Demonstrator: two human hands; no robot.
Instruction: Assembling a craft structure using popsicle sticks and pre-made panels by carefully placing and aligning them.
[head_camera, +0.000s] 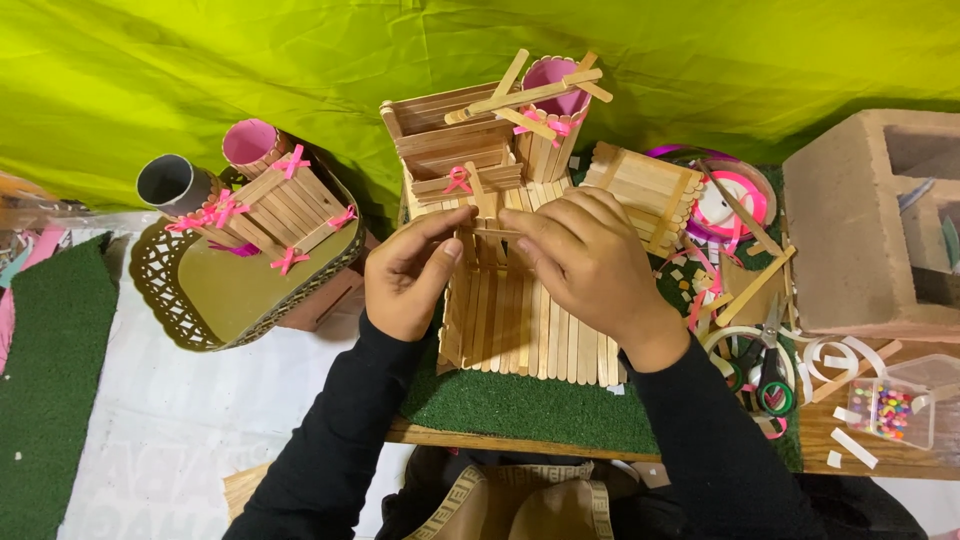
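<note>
A craft-stick organiser (470, 140) stands on a base of flat wooden sticks (520, 330) over a green turf mat (520, 405). It has box compartments, pink ribbon bows and a pink-lined tube holder (555, 100). My left hand (405, 275) and my right hand (585, 260) meet at the middle of the base, fingertips pinching a small stick piece (492, 232) in front of the boxes. Both arms wear black sleeves.
A second stick organiser (275, 205) with pink bows sits on a gold oval tray (215, 295) at the left. At the right lie a pink ribbon spool (725, 195), scissors (770, 365), loose sticks, paper strips, a box of beads (895, 410) and a concrete block (870, 220).
</note>
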